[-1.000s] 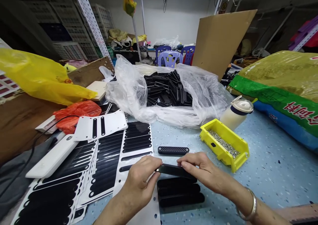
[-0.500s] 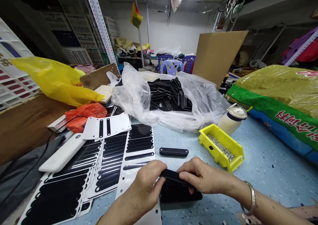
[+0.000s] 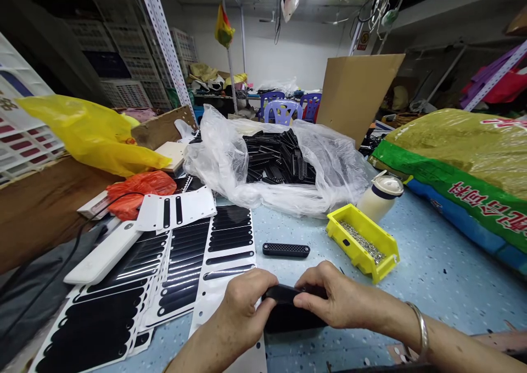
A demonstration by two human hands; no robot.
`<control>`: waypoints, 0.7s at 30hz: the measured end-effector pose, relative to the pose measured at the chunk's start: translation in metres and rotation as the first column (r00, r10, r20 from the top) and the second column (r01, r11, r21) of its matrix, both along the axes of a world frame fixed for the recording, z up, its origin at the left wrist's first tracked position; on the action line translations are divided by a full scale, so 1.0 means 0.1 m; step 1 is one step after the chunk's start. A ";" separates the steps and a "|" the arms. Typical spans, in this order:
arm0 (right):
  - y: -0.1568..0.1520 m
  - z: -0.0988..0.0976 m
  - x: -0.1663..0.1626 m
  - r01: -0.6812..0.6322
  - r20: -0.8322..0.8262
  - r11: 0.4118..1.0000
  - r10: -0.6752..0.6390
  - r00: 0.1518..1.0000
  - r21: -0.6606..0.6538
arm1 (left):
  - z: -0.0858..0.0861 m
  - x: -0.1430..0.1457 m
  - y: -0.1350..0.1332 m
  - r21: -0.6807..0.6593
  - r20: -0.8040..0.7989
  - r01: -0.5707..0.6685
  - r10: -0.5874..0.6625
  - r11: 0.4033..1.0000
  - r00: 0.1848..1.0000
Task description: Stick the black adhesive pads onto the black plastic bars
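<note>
A long narrow black bar (image 3: 281, 294) is held level between my two hands near the front of the table. My left hand (image 3: 242, 304) pinches its left end between thumb and fingers. At the other end, my right hand (image 3: 331, 295), with a bangle on the wrist, grips it with the thumb on the near side; its fingers partly hide that end. Just under the bar lies a dark black block or stack (image 3: 290, 319), whose kind I cannot make out. Beyond my hands, a similar black bar (image 3: 286, 250) with a crosshatched face rests on the table.
Sheets of black adhesive strips (image 3: 185, 274) cover the left side, with a white elongated device (image 3: 102, 255) on them. A yellow bin (image 3: 370, 252) of small metal parts and a cream bottle (image 3: 377, 200) stand right. Behind, clear plastic (image 3: 222, 159) surrounds many black bars (image 3: 275, 156).
The bar has turned slightly in my hands, and its right end has come up. My right thumb and fingers have shifted a little along it. The view has moved slightly.
</note>
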State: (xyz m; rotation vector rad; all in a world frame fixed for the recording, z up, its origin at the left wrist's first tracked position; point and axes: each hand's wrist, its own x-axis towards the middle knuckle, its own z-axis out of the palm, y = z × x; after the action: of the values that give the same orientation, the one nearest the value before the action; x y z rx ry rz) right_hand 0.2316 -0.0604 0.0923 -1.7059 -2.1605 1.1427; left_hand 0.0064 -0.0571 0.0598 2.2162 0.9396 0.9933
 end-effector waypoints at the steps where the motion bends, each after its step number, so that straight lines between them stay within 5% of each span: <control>1: 0.01 0.00 0.00 0.002 -0.006 1.000 -0.002 1.000 -0.016 | 0.01 0.00 0.00 -0.002 0.002 0.003 -0.003 1.000 1.000; 11: 0.20 0.12 -0.09 -0.179 -0.181 0.953 0.137 0.974 -0.243 | 0.12 0.08 -0.06 -0.050 -0.006 -0.004 0.004 0.999 1.000; 16: 0.19 -0.05 -0.17 -0.112 -0.316 0.932 -0.003 0.949 -0.346 | 0.17 0.12 -0.09 -0.285 -0.045 -0.075 0.065 0.956 0.997; 21: 0.18 -0.11 -0.14 -0.016 -0.302 0.969 -0.061 0.951 -0.246 | 0.16 0.17 -0.12 -0.223 0.009 -0.096 0.101 0.970 0.995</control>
State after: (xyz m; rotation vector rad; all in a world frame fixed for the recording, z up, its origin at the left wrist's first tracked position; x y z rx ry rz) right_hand 0.2178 -0.0419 0.0814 -1.5093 -1.8703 1.6076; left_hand 0.0230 -0.0689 0.0759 1.9866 1.1044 0.9046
